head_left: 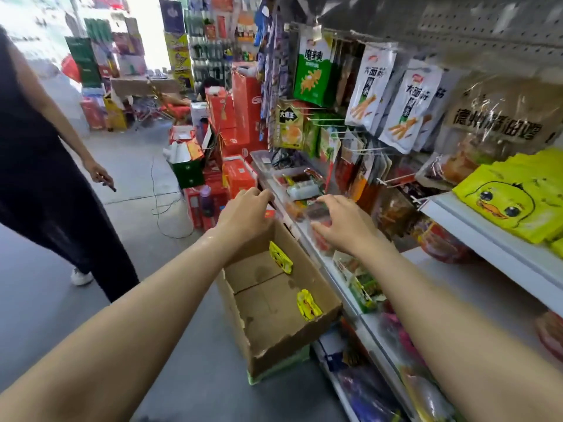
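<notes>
The small snack packs (315,212) lie at the front of the shelf (451,275), just above the cardboard box (274,324) — light, crinkly and probably slippery, best pinched by a sealed edge. The right hand (342,225) hovers over them with its fingers spread and relaxed. The left hand (245,210) reaches alongside, apart from it, fingers curled down — whether it grips anything I cannot tell.

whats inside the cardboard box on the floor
Two yellow packets lie on the cardboard box bottom, one farther, one nearer, both toward the right wall. The left hand and forearm cover the far left corner.
</notes>
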Action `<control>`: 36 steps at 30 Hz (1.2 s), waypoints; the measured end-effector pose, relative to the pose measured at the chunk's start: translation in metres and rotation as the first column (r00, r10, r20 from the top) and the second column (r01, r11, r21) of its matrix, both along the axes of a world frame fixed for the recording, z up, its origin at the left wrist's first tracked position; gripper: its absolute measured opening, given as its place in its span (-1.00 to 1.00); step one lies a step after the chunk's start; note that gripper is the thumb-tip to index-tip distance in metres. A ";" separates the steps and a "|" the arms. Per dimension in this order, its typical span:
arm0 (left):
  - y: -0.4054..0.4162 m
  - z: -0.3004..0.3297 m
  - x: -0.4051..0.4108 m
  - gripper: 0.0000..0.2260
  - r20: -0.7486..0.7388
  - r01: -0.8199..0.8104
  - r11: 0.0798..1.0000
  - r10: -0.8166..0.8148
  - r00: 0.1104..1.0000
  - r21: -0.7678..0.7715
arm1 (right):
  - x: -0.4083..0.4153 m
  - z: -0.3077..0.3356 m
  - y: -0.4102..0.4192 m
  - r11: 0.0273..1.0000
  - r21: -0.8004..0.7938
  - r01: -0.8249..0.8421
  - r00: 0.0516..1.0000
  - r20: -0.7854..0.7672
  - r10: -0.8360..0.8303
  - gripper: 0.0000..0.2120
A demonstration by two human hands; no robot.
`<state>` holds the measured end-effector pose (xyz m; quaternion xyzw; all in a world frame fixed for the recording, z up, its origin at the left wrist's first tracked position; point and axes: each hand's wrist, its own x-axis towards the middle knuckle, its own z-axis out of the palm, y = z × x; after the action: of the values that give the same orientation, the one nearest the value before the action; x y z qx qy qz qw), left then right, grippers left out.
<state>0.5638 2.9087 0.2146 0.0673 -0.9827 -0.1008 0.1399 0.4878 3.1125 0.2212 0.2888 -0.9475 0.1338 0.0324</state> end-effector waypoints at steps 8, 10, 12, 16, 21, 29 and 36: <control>-0.044 -0.093 -0.076 -0.60 0.242 0.033 0.996 -0.053 0.969 0.087 | -0.071 -0.107 -0.037 0.995 0.071 0.076 0.949 0.302 -0.094 -0.43; -0.055 -0.123 -0.094 -0.60 0.299 0.045 0.993 -0.076 0.951 0.108 | -0.080 -0.138 -0.040 0.988 0.088 0.125 0.912 0.382 -0.149 -0.44; -0.065 -0.152 -0.113 -0.56 0.356 0.064 0.991 -0.102 0.929 0.115 | -0.088 -0.170 -0.043 0.979 0.129 0.158 0.874 0.443 -0.199 -0.45; -0.086 -0.209 -0.155 -0.58 0.464 0.126 0.980 -0.185 0.866 0.154 | -0.103 -0.232 -0.051 0.954 0.203 0.222 0.755 0.583 -0.299 -0.42; -0.116 -0.279 -0.214 -0.60 0.557 0.191 0.960 -0.273 0.784 0.202 | -0.122 -0.304 -0.066 0.890 0.322 0.322 0.584 0.673 -0.455 -0.41; -0.143 -0.386 -0.295 -0.48 0.594 0.273 0.929 -0.369 0.714 0.248 | -0.132 -0.395 -0.081 0.758 0.466 0.457 0.424 0.635 -0.646 -0.36; -0.143 -0.451 -0.335 -0.43 0.515 0.395 0.897 -0.439 0.736 0.199 | -0.122 -0.451 -0.072 0.687 0.521 0.507 0.442 0.527 -0.726 -0.22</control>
<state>0.2291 2.7662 -0.2359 -0.1234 -0.9661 -0.1434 -0.1756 0.3656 3.0402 -0.2293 -0.1533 -0.9307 0.0725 -0.3242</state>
